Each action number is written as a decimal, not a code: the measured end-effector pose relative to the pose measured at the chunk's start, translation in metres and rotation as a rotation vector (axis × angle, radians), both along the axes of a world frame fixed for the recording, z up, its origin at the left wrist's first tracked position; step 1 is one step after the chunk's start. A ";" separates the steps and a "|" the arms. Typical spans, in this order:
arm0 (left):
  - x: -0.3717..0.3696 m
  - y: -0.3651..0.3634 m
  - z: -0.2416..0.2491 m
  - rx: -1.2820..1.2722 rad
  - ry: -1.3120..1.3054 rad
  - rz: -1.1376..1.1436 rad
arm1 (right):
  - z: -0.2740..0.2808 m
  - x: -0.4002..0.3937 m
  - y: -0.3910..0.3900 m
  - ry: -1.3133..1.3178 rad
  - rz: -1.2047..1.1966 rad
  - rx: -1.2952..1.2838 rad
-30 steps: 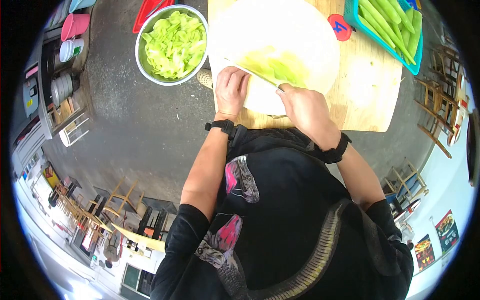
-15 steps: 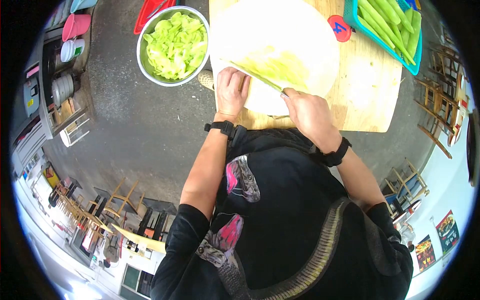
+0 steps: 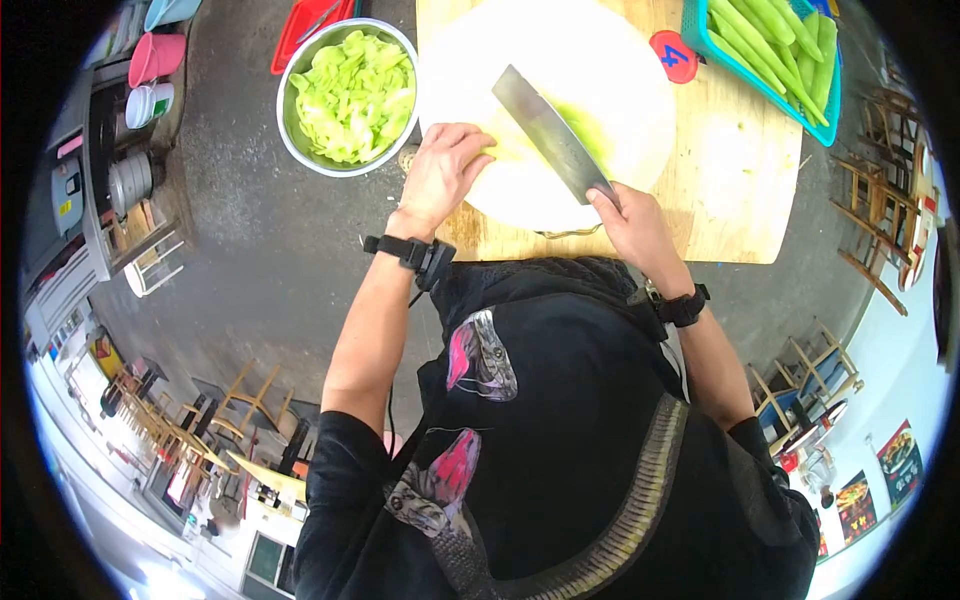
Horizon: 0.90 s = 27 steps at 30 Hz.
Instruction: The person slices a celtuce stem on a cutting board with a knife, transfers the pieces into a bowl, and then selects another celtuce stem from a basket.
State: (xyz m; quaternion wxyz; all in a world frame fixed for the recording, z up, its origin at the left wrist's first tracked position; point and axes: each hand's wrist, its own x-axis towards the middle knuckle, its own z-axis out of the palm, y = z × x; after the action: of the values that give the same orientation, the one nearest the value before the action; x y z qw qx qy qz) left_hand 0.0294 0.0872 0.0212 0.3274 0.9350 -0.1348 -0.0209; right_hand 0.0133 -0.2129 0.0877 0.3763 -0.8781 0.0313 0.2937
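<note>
My right hand (image 3: 640, 228) is wrapped round the handle of a cleaver (image 3: 550, 135), whose broad blade lies turned over the round, overexposed cutting board (image 3: 625, 60). Pale green vegetable slices (image 3: 583, 125) show along the far side of the blade, partly hidden by it. At the board's left edge, my left hand (image 3: 442, 170) has its fingers bent and pressed together. Whatever lies under those fingertips cannot be made out, though a faint pale green patch is beside them. To its left stands a metal bowl (image 3: 287, 125) full of light green slices (image 3: 355, 95).
The board rests on a wooden table (image 3: 735, 190). A teal basket (image 3: 833, 125) of long peeled green vegetables (image 3: 770, 50) stands at the right corner, near a red disc (image 3: 674, 57) marked 4. A red tray (image 3: 290, 40) is behind the bowl.
The cleaver has swung from edge-on to showing its broad side and moved right with my right hand. My left hand has shifted left and away from the blade.
</note>
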 end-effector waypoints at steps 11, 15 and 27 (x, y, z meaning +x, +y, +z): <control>-0.035 -0.021 0.000 -0.065 -0.036 0.151 | 0.026 -0.009 0.011 -0.077 0.169 -0.061; -0.038 -0.021 -0.006 -0.079 -0.024 0.157 | 0.024 -0.015 0.020 -0.208 0.277 -0.125; -0.047 -0.033 -0.014 -0.047 -0.163 0.188 | 0.024 -0.021 0.029 -0.289 0.338 -0.137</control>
State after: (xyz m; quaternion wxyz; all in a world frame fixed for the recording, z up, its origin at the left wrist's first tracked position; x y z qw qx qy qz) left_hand -0.0180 0.0544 0.0074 0.3377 0.9342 -0.0729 0.0890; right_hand -0.0080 -0.1835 0.1114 0.2618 -0.9274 -0.1503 0.2209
